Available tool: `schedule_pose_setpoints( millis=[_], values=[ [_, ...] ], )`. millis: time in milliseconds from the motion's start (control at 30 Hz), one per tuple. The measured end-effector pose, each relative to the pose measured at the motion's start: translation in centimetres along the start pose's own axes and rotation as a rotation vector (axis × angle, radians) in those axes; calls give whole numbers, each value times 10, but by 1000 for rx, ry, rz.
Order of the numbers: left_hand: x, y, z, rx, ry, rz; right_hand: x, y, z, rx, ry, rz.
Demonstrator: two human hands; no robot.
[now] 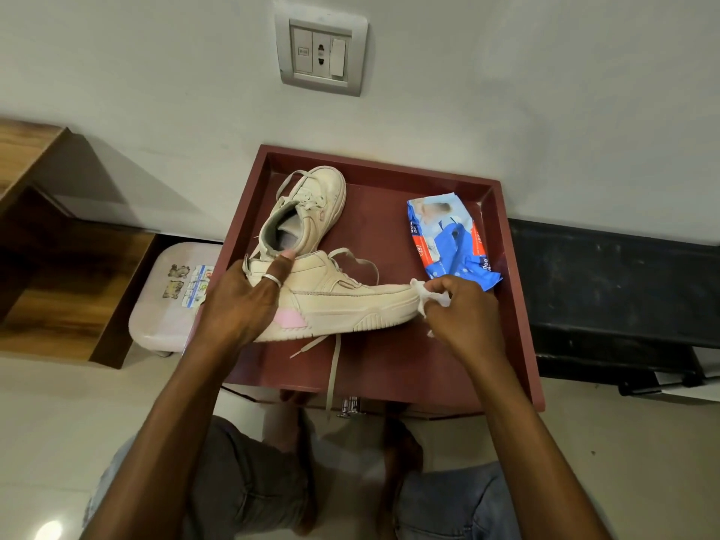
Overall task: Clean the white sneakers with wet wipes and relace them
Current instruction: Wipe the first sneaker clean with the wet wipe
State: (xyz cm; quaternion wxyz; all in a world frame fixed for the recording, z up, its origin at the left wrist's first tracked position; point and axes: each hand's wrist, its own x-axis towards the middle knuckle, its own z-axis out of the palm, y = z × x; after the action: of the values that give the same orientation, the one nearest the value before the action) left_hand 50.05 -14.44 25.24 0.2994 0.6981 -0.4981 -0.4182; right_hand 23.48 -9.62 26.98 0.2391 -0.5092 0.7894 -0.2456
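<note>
Left hand (pixel 249 302) is clamped on the heel of the near off-white leather sneaker with the pink side patch (pixel 350 302), and a finger wearing a silver ring (pixel 271 279) lies over the heel collar. The sneaker spans the gap between the hands, heel at the left hand and toe at the right. Right hand (pixel 463 317) pinches a crumpled white wet wipe (pixel 424 296) against the toe tip, fingers curled round the wipe. The hands are well apart, joined only by the shoe. A loose flat lace (pixel 334 368) trails from under the sole toward the person, between the forearms. The second off-white sneaker (pixel 307 204) sits just beyond the left hand, its heel touching the held shoe and its toe pointing away, still laced. A blue and white plastic wipes pack (pixel 452 239) lies just beyond the right hand, flap open. All of it is on a dark red rimmed tray-top table (pixel 518 305). Outboard of the left hand there is a pale plastic stool with stickers (pixel 163 313). Above the hands on the wall is a grey socket plate (pixel 321 56).
</note>
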Motion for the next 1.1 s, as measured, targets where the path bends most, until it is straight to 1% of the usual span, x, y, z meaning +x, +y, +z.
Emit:
schedule_pose_setpoints(
  millis=[133, 200, 333, 467, 567, 767, 833, 933, 1100],
  values=[
    [4, -3, 1, 13, 9, -30, -30, -18, 2, -9, 10, -106],
    [5, -5, 0, 22, 1, -36, -27, -18, 5, 20, 36, -111],
    [7, -5, -3, 39, -44, -21, -5, -6, 4, 112, 56, 4],
    [8, -5, -5, 37, -89, 29, 17, 5, 9, 140, 4, 65],
    [8, -6, -7, 34, -92, 49, 25, 11, 16, 214, -38, 125],
    [7, -8, -8, 42, -90, 27, 29, 19, 25, 245, -141, 165],
    [5, -7, -8, 48, -78, 31, 29, 19, 24, 239, -141, 177],
    [3, -4, -6, 34, -40, 27, 23, 13, 12, 156, -85, 117],
    [0, -2, -3, 2, -30, 34, -19, -18, -1, -113, -6, -98]
  ],
)
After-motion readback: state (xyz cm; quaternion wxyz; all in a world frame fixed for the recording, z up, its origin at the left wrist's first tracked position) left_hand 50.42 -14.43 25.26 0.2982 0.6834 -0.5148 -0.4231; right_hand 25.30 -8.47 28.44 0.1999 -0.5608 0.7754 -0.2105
